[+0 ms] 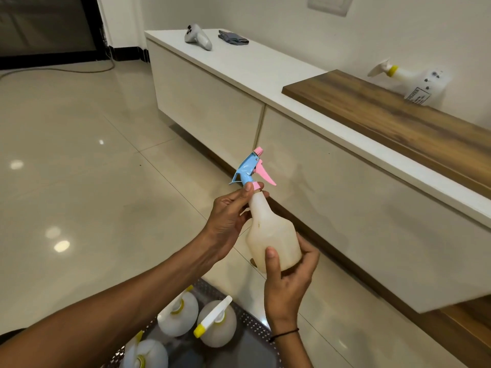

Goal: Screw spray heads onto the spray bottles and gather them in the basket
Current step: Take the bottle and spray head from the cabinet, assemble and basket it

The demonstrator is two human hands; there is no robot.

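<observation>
I hold a translucent white spray bottle [271, 232] upright in front of me. My right hand [287, 282] grips its base, thumb across the front. A blue and pink spray head [251, 168] sits on the bottle's neck. My left hand [228, 216] pinches the pink collar at the neck between thumb and fingers. Below my arms a grey perforated basket [249, 330] stands on the floor with three white bottles with yellow-tipped spray heads [216, 322] in it. Another white bottle with a yellow collar [419, 83] stands on the wooden shelf at the far right.
A long white cabinet [332, 166] runs along the wall on my right, with a wooden board [398, 120] on top. A grey controller [198, 37] and a folded grey cloth [233, 38] lie at its far end. Glossy tiled floor [79, 168] spreads to the left.
</observation>
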